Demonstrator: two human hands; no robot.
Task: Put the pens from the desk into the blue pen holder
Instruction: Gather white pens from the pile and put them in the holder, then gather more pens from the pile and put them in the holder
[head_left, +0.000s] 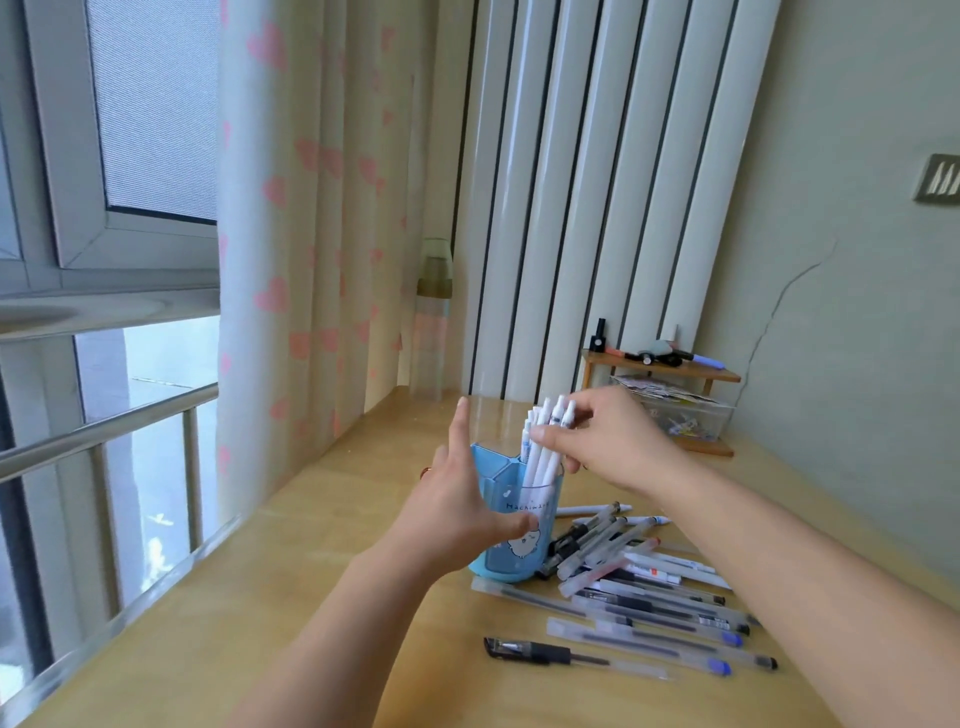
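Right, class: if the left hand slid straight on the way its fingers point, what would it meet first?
Probably nothing soon: the left hand rests against the blue plastic pen holder, fingers pointing past its left side over bare wooden desk. Depth is unclear.

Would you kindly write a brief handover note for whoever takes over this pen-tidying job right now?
Left hand: open, fingers straight, steadying the side of the blue pen holder.
Right hand: pinching the bundle of white pens standing in the holder.
Done: the white pens are in one compartment.
Left: a pile of clear and white pens on the desk right of the holder, plus a black-grip pen nearest the camera.
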